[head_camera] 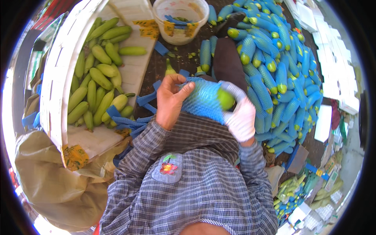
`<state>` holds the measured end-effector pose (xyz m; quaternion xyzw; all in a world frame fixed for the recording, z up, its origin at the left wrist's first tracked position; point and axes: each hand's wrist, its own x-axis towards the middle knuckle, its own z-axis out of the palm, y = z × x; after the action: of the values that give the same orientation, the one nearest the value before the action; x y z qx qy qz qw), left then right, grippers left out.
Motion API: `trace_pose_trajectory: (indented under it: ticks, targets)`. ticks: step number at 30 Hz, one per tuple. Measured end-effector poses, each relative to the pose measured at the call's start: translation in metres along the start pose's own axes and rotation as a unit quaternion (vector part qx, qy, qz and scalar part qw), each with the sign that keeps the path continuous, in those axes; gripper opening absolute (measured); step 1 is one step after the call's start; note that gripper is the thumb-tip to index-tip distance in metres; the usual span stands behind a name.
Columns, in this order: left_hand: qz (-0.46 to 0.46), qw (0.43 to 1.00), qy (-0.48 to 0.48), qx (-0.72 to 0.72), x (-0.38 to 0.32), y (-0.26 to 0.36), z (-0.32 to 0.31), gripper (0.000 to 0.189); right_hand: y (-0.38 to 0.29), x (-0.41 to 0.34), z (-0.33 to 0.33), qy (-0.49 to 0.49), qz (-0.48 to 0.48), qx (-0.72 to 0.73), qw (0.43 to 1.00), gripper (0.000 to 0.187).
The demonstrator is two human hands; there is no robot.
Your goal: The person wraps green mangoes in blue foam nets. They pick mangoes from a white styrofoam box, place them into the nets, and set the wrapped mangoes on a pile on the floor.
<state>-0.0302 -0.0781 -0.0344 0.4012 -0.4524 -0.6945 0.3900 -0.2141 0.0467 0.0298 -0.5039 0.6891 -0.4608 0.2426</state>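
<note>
My bare left hand (173, 100) pinches one end of a blue foam net sleeve (202, 98) between thumb and fingers. A green zucchini (225, 99) lies inside the sleeve, its rounded end showing at the right. My right hand (242, 117), in a whitish glove, grips the sleeve's rim around that end; its fingers are slightly blurred. Beyond my left hand, the stem end of another zucchini (169, 68) points away from me. Loose blue net sleeves (147, 100) lie just left of my left hand.
At left, bare zucchinis (101, 76) fill part of a white foam box (55, 88). A white bucket (180, 29) with blue scraps stands ahead. A large pile of sleeved zucchinis (282, 76) rises at right. White foam boxes (335, 58) line the far right; a tan cloth (55, 182) hangs lower left.
</note>
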Motion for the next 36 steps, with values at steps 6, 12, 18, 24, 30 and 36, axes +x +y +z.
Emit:
trace_pose_trajectory:
  ticks: [6, 12, 18, 24, 30, 36]
  targets:
    - [0.061, 0.992, 0.076, 0.080, 0.000, 0.013, -0.046, 0.056, 0.086, -0.008, -0.017, 0.107, 0.195, 0.419, 0.880, 0.065]
    - [-0.095, 0.973, -0.138, -0.160, 0.003, -0.014, -0.003, 0.076, 0.091, -0.014, 0.018, 0.013, 0.320, 0.559, 0.765, 0.066]
    - [-0.149, 0.955, -0.101, -0.237, 0.006, -0.020, 0.011, 0.069, 0.074, 0.005, 0.005, 0.039, 0.109, 0.146, 0.982, 0.068]
    - [-0.147, 0.960, -0.097, -0.218, 0.021, -0.029, -0.003, 0.082, 0.054, 0.079, 0.062, -0.095, 0.099, 0.062, 0.989, 0.110]
    - [-0.149, 0.978, 0.021, -0.143, 0.042, -0.044, -0.064, 0.076, 0.089, 0.178, 0.106, -0.010, 0.104, 0.145, 0.984, 0.102]
    - [-0.132, 0.977, 0.119, -0.119, 0.053, -0.080, -0.099, 0.058, 0.137, 0.211, 0.110, -0.188, 0.220, -0.004, 0.957, 0.107]
